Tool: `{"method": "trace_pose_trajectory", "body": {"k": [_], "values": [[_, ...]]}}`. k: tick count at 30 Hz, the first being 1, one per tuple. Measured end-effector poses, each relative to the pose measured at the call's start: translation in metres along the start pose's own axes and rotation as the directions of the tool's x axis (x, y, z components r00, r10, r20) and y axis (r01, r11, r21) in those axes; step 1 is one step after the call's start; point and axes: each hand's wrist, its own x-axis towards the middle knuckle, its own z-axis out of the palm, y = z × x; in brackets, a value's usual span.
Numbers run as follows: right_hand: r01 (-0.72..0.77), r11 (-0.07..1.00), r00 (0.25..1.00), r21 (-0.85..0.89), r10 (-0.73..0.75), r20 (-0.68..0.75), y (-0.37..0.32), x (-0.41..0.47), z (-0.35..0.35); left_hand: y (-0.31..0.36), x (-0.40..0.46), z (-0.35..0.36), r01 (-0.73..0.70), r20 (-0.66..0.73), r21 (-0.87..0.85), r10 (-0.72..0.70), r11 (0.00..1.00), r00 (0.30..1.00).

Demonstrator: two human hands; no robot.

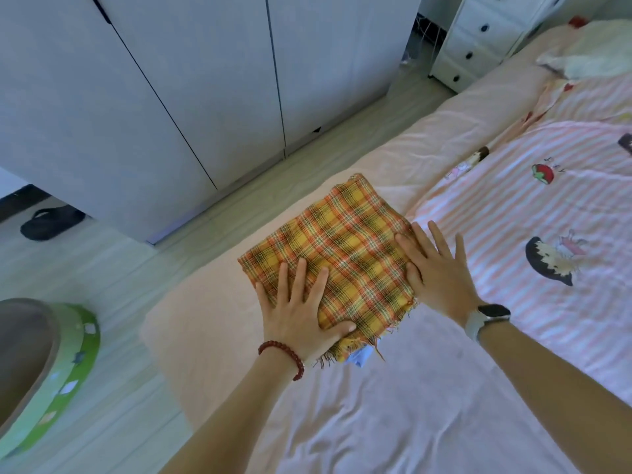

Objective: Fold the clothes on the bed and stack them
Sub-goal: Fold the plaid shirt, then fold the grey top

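Note:
A folded yellow and orange plaid cloth (345,248) lies near the left edge of the pink bed (376,405). A bit of light blue garment (360,356) peeks out from under its near fringe. My left hand (301,313), with a red bead bracelet, presses flat on the near left part of the plaid cloth, fingers spread. My right hand (436,268), a watch on its wrist, lies flat with straight fingers against the cloth's right edge, partly on the bed.
A pink striped quilt with cartoon prints (547,206) covers the right of the bed. A white pillow (595,49) lies at the far end beside a white drawer unit (478,35). Grey wardrobe doors (171,80), a green round object (68,364) and a black sandal (51,220) stand left.

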Motion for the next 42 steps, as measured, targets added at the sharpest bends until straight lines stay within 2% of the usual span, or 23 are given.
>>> {"method": "trace_pose_trajectory", "body": {"k": [2, 4, 7, 12, 18, 23, 26, 30, 34, 38, 42], "values": [[-0.125, 0.979, 0.982, 0.159, 0.145, -0.12, -0.025, -0.009, -0.006, 0.0, -0.003, -0.008, -0.005, -0.034, 0.003, 0.005, 1.0, 0.999], [-0.202, 0.932, 0.948, 0.303, 0.264, -0.18, -0.047, -0.025, -0.01, -0.002, -0.011, -0.017, -0.019, -0.072, -0.023, 0.017, 1.0, 0.997], [-0.245, 0.882, 0.926, 0.403, 0.335, -0.171, -0.077, -0.057, -0.019, -0.007, -0.03, -0.033, -0.046, -0.133, -0.116, 0.031, 0.992, 0.991], [-0.316, 0.828, 0.912, 0.462, 0.399, -0.091, -0.124, -0.122, -0.039, -0.023, -0.092, -0.059, -0.134, -0.285, -0.21, 0.07, 0.969, 0.956], [-0.421, 0.743, 0.867, 0.52, 0.499, -0.01, -0.178, -0.225, -0.054, -0.054, -0.198, -0.05, -0.154, -0.205, -0.175, 0.117, 0.972, 0.972], [-0.527, 0.66, 0.774, 0.535, 0.633, -0.018, -0.22, -0.347, -0.046, -0.084, -0.278, -0.04, -0.169, -0.196, -0.159, 0.137, 0.973, 0.971], [-0.6, 0.599, 0.718, 0.53, 0.696, 0.027, -0.242, -0.432, -0.036, -0.084, -0.332, -0.029, -0.234, -0.16, -0.141, 0.212, 0.962, 0.964], [-0.661, 0.51, 0.645, 0.551, 0.761, 0.069, -0.261, -0.533, -0.021, -0.059, -0.401, -0.007, -0.369, -0.125, -0.084, 0.358, 0.926, 0.925], [-0.711, 0.412, 0.541, 0.57, 0.838, 0.068, -0.261, -0.628, -0.009, -0.02, -0.458, 0.016, -0.487, -0.035, -0.003, 0.486, 0.874, 0.873], [-0.74, 0.305, 0.419, 0.6, 0.906, 0.057, -0.244, -0.722, -0.003, 0.044, -0.502, 0.035, -0.582, -0.018, 0.015, 0.583, 0.813, 0.813], [-0.744, 0.24, 0.353, 0.624, 0.934, 0.062, -0.212, -0.815, 0.006, 0.125, -0.556, 0.066, -0.669, -0.03, 0.035, 0.67, 0.742, 0.742]]}}
